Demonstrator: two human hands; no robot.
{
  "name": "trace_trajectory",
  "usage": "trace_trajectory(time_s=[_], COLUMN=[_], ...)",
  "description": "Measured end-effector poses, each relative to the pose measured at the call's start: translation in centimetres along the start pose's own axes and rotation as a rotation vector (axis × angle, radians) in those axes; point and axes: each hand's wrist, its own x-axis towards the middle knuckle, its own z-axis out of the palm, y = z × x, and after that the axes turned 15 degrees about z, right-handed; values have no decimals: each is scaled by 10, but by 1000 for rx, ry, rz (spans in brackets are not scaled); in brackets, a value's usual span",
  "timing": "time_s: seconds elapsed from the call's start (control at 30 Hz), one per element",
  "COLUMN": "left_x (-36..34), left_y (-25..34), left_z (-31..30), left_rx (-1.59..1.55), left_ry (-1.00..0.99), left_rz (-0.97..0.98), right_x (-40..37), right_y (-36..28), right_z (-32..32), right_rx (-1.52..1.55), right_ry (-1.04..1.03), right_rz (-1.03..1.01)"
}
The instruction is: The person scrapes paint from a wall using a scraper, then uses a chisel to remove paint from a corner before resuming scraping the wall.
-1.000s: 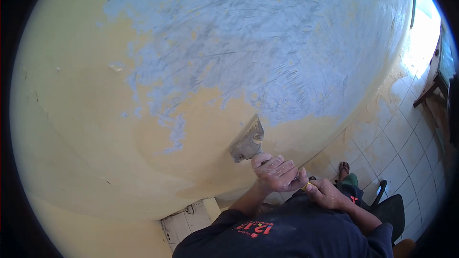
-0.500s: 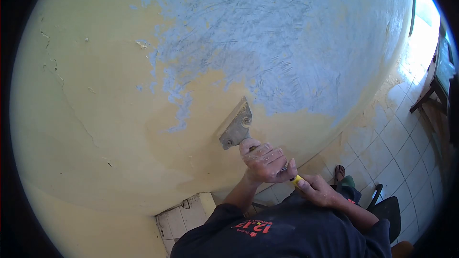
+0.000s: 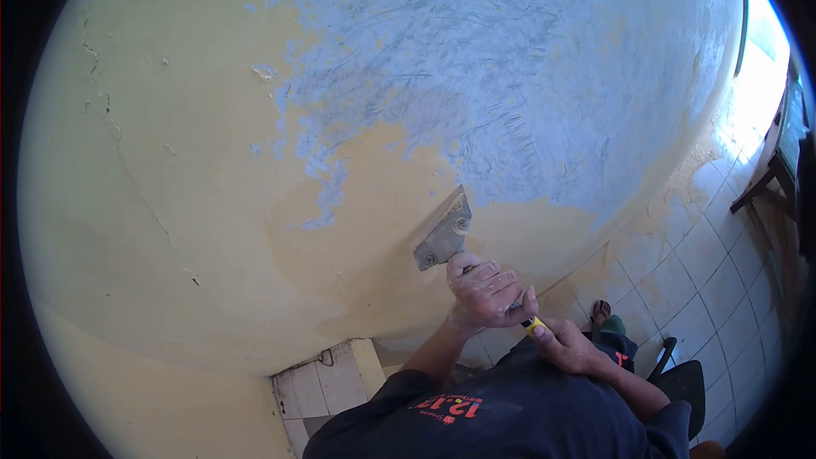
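Note:
A wide-bladed scraper is held up to the wall, its metal blade tilted and fixed with two bolts. My left hand is closed around its shaft just behind the blade, with pale dust on the fingers. Lower and to the right, my right hand grips the yellow-and-black handle end. The blade lies beside the lower edge of a blue-grey scraped patch, over yellow paint. Whether its edge touches the wall is hard to tell.
Cracks run down the wall at left. A tiled ledge juts out below. White floor tiles with dust lie at right, with a dark chair near my side and a wooden-legged piece of furniture farther off.
The scraper and both hands have shifted a little right, and the blade is slightly lower, away from the blue patch. The whole view has also moved slightly.

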Motion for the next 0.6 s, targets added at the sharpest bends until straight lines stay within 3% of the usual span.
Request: trace_trajectory(time_s=[0.27,0.37,0.47,0.6], left_x=[11,20,21,4], left_y=[-16,-34,-29,-9], left_z=[-14,-35,-37,-13], left_rx=[28,70,91,-10], left_ry=[111,127,118,122], left_rz=[12,45,94,96], right_x=[10,5,3,-1], right_y=[-17,-60,-60,-11], right_z=[7,4,7,11], right_rx=[-52,-129,-146,-133], right_ry=[16,44,104,141], right_rz=[-103,-77,-131,-161])
